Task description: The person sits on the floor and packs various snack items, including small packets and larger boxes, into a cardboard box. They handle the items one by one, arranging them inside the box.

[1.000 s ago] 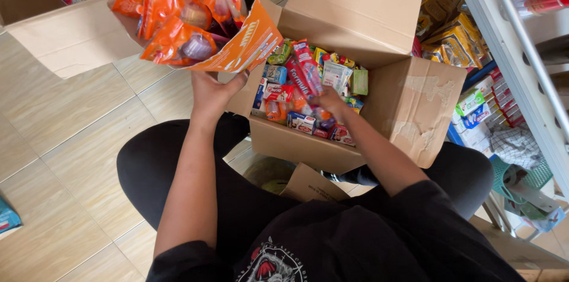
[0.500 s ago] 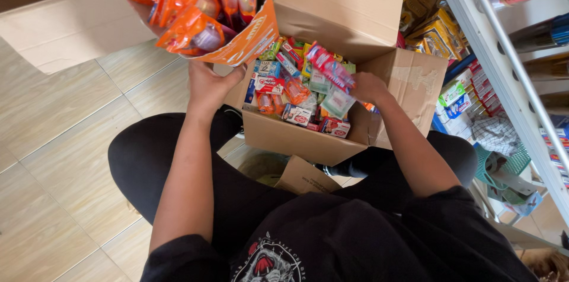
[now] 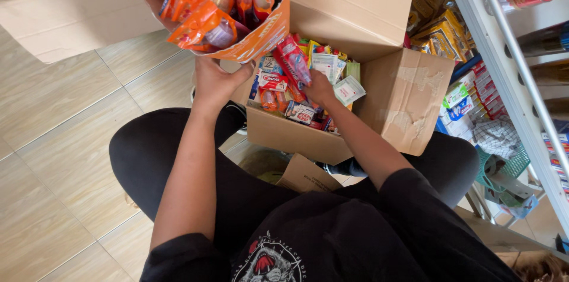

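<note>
Head view: the left hand [image 3: 216, 83] props up an orange display bag [image 3: 219, 6] of glossy orange sachets at far left, fingers wrapped on its lower edge. The right hand [image 3: 317, 87], inside the open cardboard box [image 3: 403, 101], pinches a slim red-and-pink packet [image 3: 294, 59] standing above the mixed packets.

Left hand [image 3: 216, 83] holds orange pack [image 3: 216, 12]; right hand [image 3: 320, 87] in cardboard box [image 3: 355, 62].

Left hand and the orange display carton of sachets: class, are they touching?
Touching. The head view shows the left hand pressed up against the underside of the orange display carton, fingers spread along its lower edge with no gap.
</note>
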